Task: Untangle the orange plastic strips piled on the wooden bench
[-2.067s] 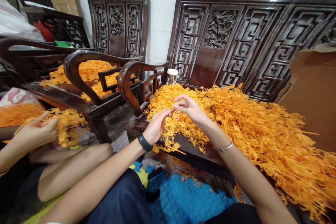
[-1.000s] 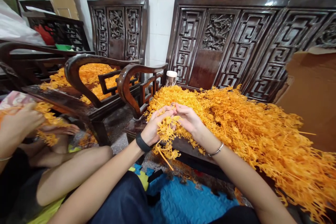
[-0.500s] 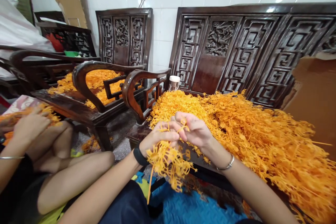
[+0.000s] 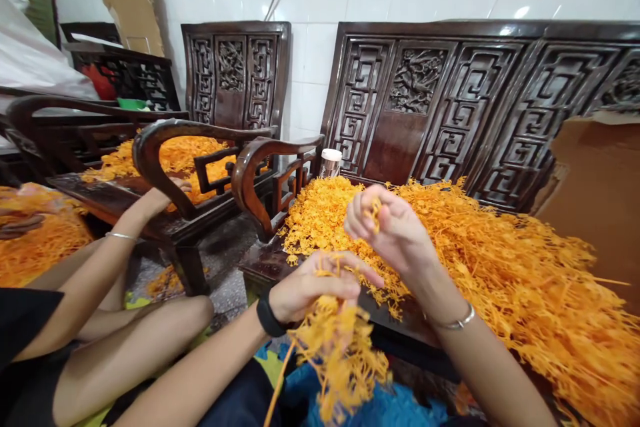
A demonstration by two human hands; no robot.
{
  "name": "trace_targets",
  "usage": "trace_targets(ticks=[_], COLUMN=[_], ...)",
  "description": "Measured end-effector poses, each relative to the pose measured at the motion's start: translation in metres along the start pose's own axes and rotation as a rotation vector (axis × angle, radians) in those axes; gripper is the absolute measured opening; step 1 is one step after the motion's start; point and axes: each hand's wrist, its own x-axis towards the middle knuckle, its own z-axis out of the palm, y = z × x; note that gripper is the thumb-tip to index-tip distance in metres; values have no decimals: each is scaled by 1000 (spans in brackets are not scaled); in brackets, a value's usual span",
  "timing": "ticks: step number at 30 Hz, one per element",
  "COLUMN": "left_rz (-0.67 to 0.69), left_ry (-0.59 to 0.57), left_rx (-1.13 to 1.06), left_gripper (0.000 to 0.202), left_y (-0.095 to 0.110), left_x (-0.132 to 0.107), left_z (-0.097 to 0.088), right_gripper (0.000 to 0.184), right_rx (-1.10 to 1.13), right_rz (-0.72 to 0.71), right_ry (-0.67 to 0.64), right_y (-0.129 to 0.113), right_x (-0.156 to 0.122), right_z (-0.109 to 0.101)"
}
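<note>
My left hand [image 4: 313, 283], with a black band at the wrist, is closed around a bunch of orange plastic flower sprigs [image 4: 345, 357]. The bunch hangs below the fingers, and a long thin stem slants down from it. Raised to the upper right, my right hand [image 4: 400, 237] pinches a small orange plastic piece [image 4: 374, 211] between thumb and fingers. Behind both hands, a heap of small orange pieces [image 4: 320, 213] lies on the dark wooden bench [image 4: 265, 265]. A larger pile of orange sprigs [image 4: 510, 273] spreads to the right.
A lidded cup [image 4: 331, 163] stands against the bench back. Cardboard [image 4: 595, 173] leans at the right. On the left, another person's arm [image 4: 133, 220] reaches to a wooden chair [image 4: 163, 227] holding more orange pieces. Orange sprigs [image 4: 40, 253] lie by that person's other hand.
My hands have separated: the right moved up and right with a small orange piece, while the left lowered slightly with the bunch. The other person's arm has stretched toward the chair.
</note>
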Motion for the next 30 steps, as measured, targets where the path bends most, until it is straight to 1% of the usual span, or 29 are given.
trace_targets(ticks=[3, 5, 8, 9, 10, 12, 14, 15, 17, 19, 20, 22, 25, 28, 30], left_rz=[-8, -4, -30, -34, -33, -24, -1, 11, 42, 80, 101, 132, 142, 152, 143], left_ry=[-108, -99, -64, -52, -33, 25, 98, 136, 211, 291, 324, 373, 398, 411, 406], left_rx=[165, 244, 307, 319, 327, 323, 290, 266, 217, 179, 170, 172, 188, 211, 236], left_gripper=[24, 21, 26, 28, 29, 29, 27, 27, 24, 22, 22, 21, 22, 22, 21], left_y=[-6, -11, -15, -16, -17, -17, -17, -17, -15, -14, -13, -13, -12, -11, -11], left_x=[18, 26, 30, 30, 30, 31, 31, 31, 31, 29, 28, 27, 26, 26, 26], left_z=[1, -1, -6, -8, -9, -12, -14, -14, -16, -18, -20, -22, -24, -22, -21], right_gripper=[16, 17, 18, 19, 23, 38, 50, 51, 47, 37, 31, 24, 26, 28, 24], right_rx=[-425, -661, -877, -924, -972, -1082, -1172, -1196, -1188, -1109, -1049, -913, -797, -833, -876], right_rz=[-145, -206, -265, -257, -217, -75, 53, 85, 98, 81, 77, 94, 176, 248, 252], right_ry=[240, 344, 432, 459, 482, 505, 495, 483, 468, 427, 377, 224, -63, -284, -375], right_y=[-12, -11, 8, 17, 27, 46, 58, 60, 58, 47, 41, 28, 14, 8, 5], right_x=[15, 25, 40, 44, 47, 51, 51, 50, 48, 45, 44, 39, 29, 19, 15], right_z=[-23, -42, -78, -91, -103, -124, -137, -140, -139, -129, -122, -104, -78, -59, -52])
